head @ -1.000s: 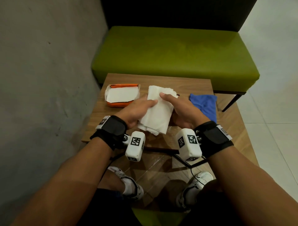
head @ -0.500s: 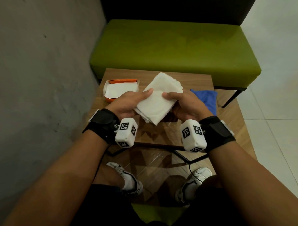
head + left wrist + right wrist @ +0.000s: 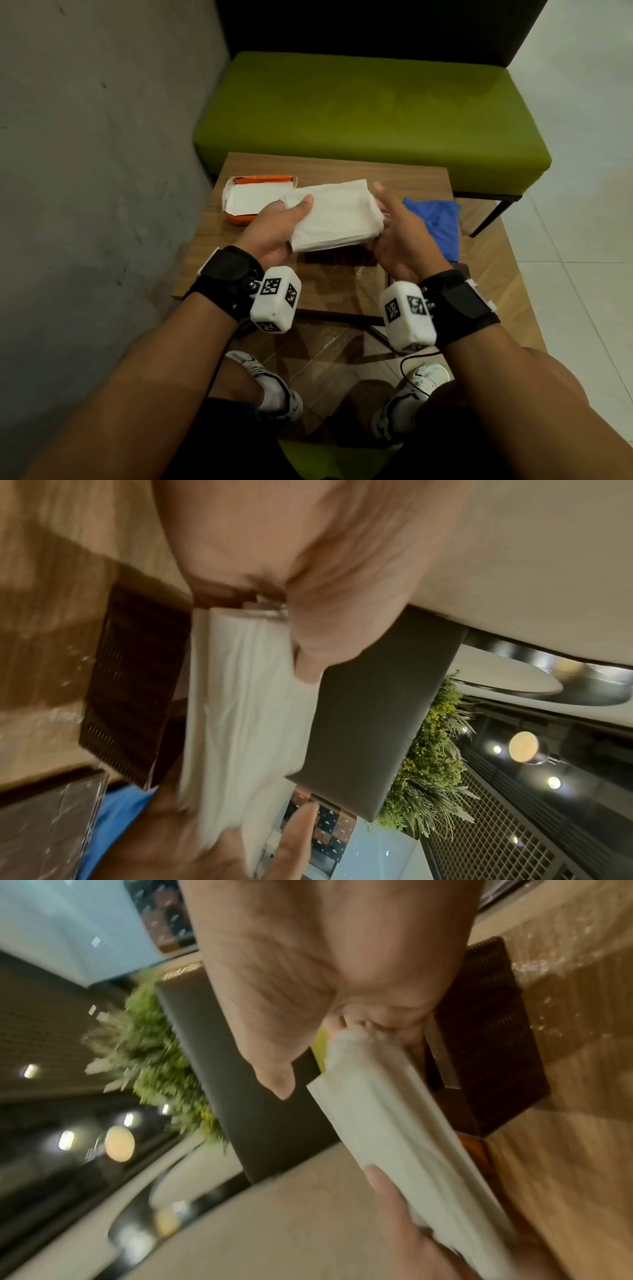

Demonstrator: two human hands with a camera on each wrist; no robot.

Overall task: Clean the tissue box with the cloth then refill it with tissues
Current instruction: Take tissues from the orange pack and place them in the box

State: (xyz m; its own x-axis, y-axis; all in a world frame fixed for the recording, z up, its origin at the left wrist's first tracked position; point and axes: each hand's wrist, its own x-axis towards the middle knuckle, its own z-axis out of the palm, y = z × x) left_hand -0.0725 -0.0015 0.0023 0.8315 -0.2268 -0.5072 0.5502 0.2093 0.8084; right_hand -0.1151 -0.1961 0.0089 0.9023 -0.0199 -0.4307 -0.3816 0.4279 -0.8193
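Note:
I hold a thick stack of white tissues [image 3: 335,219] level between both hands, just above the table. My left hand [image 3: 279,228] grips its left end, thumb on top and fingers beneath. At the right end my right hand [image 3: 399,228] cups the stack with fingers under it and the thumb lifted clear. Under the stack sits the dark brown woven tissue box [image 3: 337,256], mostly hidden; the wrist views show its side [image 3: 133,683] [image 3: 486,1042]. The blue cloth [image 3: 440,222] lies on the table to the right.
An opened orange tissue pack [image 3: 255,197] with white tissues inside lies at the back left of the small wooden table [image 3: 411,171]. A green bench [image 3: 370,113] stands right behind the table and a grey wall [image 3: 102,171] runs along the left.
The tissue stack has turned from a slanted hold to lying crosswise and level. My hands have slid out to its two ends, and my right thumb has come off the top.

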